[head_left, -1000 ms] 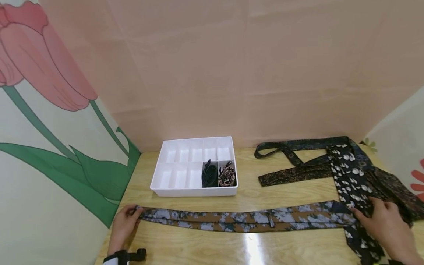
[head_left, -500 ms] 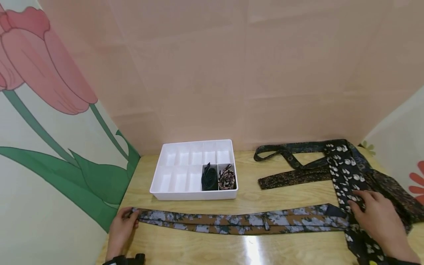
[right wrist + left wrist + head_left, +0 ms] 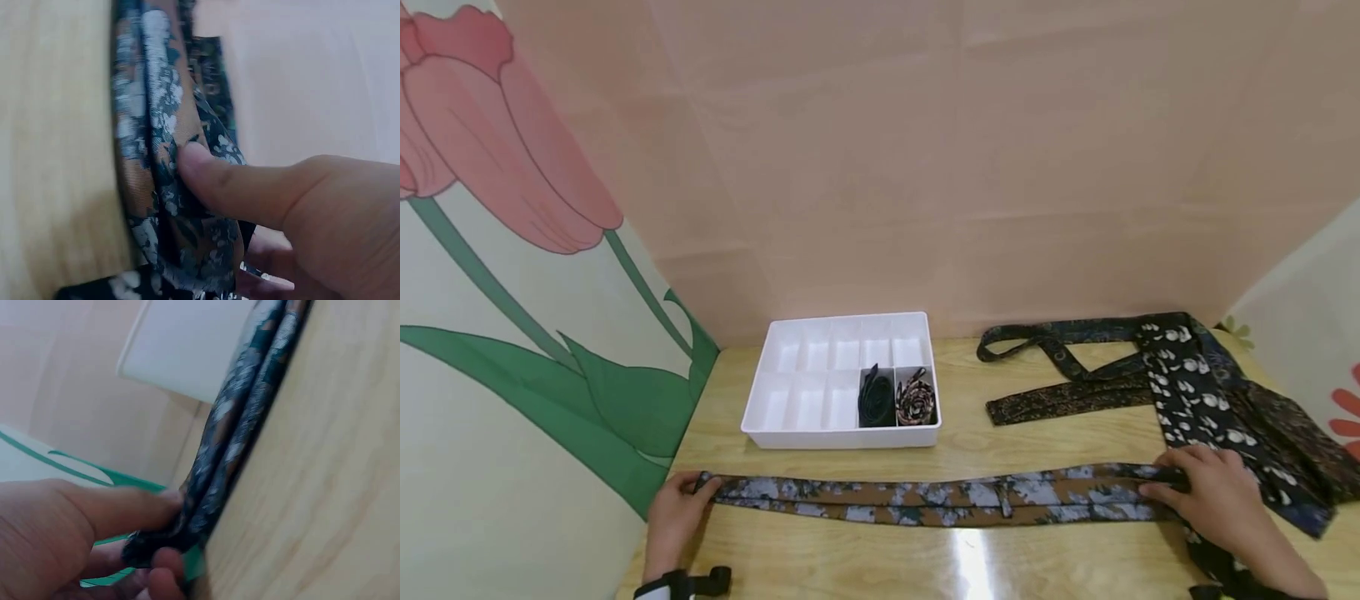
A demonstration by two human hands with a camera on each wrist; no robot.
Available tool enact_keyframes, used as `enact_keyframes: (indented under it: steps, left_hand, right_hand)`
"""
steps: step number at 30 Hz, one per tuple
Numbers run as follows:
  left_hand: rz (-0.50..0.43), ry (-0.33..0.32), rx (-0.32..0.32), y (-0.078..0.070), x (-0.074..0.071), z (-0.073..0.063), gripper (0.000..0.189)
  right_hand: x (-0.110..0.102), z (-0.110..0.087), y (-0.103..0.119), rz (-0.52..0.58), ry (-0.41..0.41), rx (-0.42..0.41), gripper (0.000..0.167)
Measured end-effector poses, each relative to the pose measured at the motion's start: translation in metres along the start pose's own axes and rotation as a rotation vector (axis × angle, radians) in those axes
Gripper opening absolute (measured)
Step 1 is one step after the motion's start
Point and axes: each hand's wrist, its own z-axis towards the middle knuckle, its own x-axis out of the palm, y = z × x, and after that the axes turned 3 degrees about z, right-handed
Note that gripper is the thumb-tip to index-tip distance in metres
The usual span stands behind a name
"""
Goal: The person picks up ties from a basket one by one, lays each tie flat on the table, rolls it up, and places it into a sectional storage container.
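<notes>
Far wall: peach, creased, as I see it.
Left wall: pink tulip, green leaves.
Right wall: red petals.
Table: pale wood grain.

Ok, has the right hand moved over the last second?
Yes. Judged against the white tray, the right hand has moved left, closer to it, and now pinches the brown floral tie.

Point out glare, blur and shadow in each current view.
Head: white glare on the table, below the held tie; left wrist: soft overall, left hand blurred at the thumb; right wrist: soft shadow on the table, right hand fairly clear.
</notes>
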Motion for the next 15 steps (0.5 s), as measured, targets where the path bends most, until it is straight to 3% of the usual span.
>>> enact_keyframes:
  steps: [3, 5, 9, 11, 13, 15]
  left_hand:
    - [0.045, -0.033, 0.018, 0.000, 0.002, -0.002, 0.049]
    - [0.040, -0.050, 0.005, -0.002, 0.004, -0.003, 0.048]
    - [0.013, -0.079, 0.002, -0.007, 0.007, -0.004, 0.041]
    - [0.000, -0.094, 0.024, -0.010, 0.008, -0.004, 0.034]
    - [0.006, -0.107, 0.060, -0.012, 0.009, -0.004, 0.029]
    - [0.027, -0.106, 0.082, -0.014, 0.010, -0.005, 0.028]
  right_hand:
    - [0.000, 0.000, -0.001, 0.126, -0.002, 0.038, 0.046]
    - [0.001, 0.001, -0.001, 0.186, -0.006, 0.069, 0.047]
    - [0.007, 0.002, -0.003, 0.189, -0.081, 0.091, 0.051]
    - [0.010, 0.003, -0.003, 0.190, -0.074, 0.103, 0.056]
    - [0.012, 0.002, 0.002, 0.141, -0.108, 0.078, 0.056]
    - [0.016, -0.001, 0.014, 0.075, -0.214, 0.007, 0.055]
